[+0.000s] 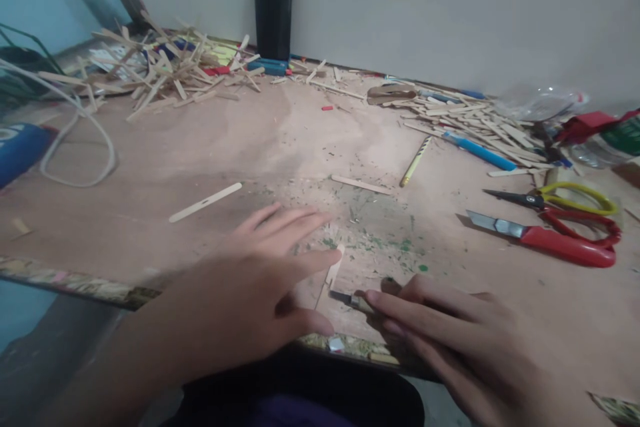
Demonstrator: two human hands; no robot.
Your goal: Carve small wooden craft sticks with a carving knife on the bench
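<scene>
- A worn tabletop (200,147) (littered with shavings) is seen below a pale wall.
- A wooden stick (332,273) near the front edge is pinned by the flat, spread left hand (250,293).
- A small knife (345,297) is gripped by the right hand (450,333), its blade touching the stick.

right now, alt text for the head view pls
A left hand presses a thin wooden stick flat on a worn board while the right hand holds a small blade against it. Red scissors lie to the right, stick piles behind.
</scene>
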